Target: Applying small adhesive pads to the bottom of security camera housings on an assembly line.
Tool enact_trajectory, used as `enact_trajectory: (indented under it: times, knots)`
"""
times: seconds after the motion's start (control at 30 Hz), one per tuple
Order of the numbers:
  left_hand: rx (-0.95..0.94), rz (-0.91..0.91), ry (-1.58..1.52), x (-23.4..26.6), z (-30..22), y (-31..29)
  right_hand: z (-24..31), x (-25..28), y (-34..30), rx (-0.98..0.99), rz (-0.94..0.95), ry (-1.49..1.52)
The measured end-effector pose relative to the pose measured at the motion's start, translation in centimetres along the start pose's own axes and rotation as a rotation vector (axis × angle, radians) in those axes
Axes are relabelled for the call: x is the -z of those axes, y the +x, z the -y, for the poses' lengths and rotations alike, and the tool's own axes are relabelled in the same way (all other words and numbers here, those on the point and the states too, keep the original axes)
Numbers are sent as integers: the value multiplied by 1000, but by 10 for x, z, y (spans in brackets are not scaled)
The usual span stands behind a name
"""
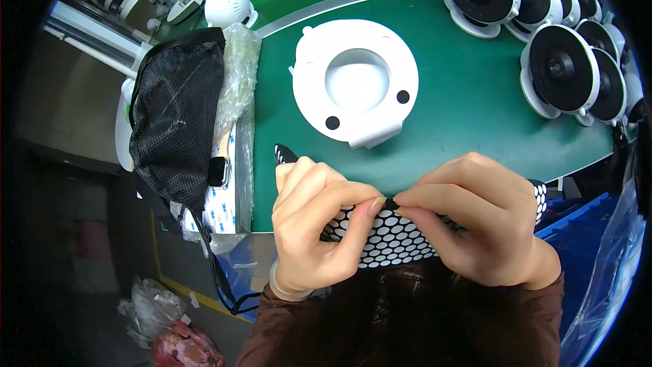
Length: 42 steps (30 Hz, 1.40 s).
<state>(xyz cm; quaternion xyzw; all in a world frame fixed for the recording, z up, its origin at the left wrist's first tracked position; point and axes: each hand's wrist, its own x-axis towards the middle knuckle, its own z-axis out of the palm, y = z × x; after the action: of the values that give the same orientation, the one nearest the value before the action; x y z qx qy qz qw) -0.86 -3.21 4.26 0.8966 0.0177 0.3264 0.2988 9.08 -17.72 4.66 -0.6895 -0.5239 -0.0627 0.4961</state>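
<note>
Left hand (pixel 319 224): pinched dotted sheet (pixel 397 241)
Right hand (pixel 479 221): pinched it too
Sheet: was on white ring-shaped housing (pixel 311 78)'s near side

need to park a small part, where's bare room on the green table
On the green table, the widest bare patch lies between the round white part and the black-faced units, down to the right hand. A narrower strip runs between that part and the clear plastic wrap. Crowded: the right, with those units, and the left, with the black mesh bag.
</note>
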Motion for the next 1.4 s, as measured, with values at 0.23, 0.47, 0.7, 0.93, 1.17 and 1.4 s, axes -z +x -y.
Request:
enact_trajectory:
  times: [0.23,0.47,0.7,0.93,1.17,1.4]
  knots:
    - [-50,-18,36,-2,-4,0,6,1,2,36,23,-140]
    - [-31,-31,6,-1,-1,1,4,-6,0,29,-63,-73]
    - [-34,-56,21,-1,-2,3,0,-7,2,77,-72,-75]
    - [-22,-54,-25,-3,2,3,-3,-4,6,150,-1,-84]
    - [16,-33,-87,-5,6,2,4,-7,6,59,-7,-118]
    - [14,-38,-56,-3,5,2,1,-5,10,28,-6,-49]
